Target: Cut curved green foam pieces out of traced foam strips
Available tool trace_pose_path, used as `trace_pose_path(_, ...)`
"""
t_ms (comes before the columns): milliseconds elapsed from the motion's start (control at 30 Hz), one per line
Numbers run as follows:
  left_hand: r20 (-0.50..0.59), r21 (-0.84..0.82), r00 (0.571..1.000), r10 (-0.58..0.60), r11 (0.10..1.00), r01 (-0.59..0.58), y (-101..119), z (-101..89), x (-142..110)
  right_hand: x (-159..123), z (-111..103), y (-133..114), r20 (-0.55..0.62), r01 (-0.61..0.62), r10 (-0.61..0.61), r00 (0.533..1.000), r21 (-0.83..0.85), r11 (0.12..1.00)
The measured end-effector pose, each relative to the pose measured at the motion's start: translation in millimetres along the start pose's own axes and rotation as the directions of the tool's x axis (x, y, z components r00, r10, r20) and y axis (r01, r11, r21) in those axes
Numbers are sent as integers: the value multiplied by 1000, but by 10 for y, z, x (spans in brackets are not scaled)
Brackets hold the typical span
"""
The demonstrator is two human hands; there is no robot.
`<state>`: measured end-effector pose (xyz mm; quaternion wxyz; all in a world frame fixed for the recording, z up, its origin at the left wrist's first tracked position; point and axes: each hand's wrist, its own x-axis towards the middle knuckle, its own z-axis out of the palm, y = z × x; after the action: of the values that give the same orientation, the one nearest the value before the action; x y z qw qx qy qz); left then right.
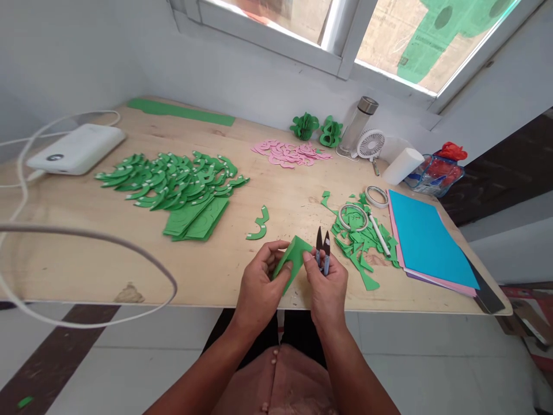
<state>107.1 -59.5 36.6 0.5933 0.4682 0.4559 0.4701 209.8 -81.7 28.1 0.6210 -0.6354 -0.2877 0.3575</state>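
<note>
Between my two hands is a folded piece of green paper (295, 256), held over the table's front edge. My left hand (261, 281) grips its left side, thumb on top. My right hand (326, 285) pinches its right corner and also holds small thread snips (322, 253), their dark blades apart and pointing away from me. Just beyond my left hand lies one curved green cutout (259, 225) with small white tabs. Farther left, a stack of green paper pieces (196, 219) with drawn curves rests against a big heap of curved green cutouts (173, 178).
Green scraps (363, 230), tape rolls (377, 196) and a white pen (379, 235) lie right, beside coloured sheets (432, 236). Pink cutouts (289, 153), a bottle (358, 125) and a small fan (370, 144) are at the back. A white cable (162, 271) loops from a power bank (78, 150).
</note>
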Motion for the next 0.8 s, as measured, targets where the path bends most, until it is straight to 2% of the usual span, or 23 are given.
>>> trace_pose_path(100, 80, 31, 996, -25, 999, 22, 12, -16, -29, 27, -3, 4, -18, 0, 1, 1000, 36, 999)
trace_pose_path(200, 140, -16, 988, -70, 997, 72, 72, -59, -53, 59, -28, 6, 12, -28, 28, 1000, 59, 998)
trace_pose_path(400, 135, -87, 979, -152, 983, 165, 99, -110, -4, 78, -46, 1, 88, -63, 57, 994, 70, 996)
trace_pose_path(500, 68, -129, 984, -164, 977, 172, 71, -99, 20, 65, -40, -8, 111, -54, 43, 993, 97, 994)
trace_pose_path(600, 23, -162, 981, -192, 968, 193, 69, -79, 22, 60, -37, -13, 86, -69, 61, 994, 102, 992)
trace_pose_path(800, 170, -139, 961, -220, 960, 245, 99, -97, 8, 100, -39, -22, 76, -99, 92, 993, 97, 990)
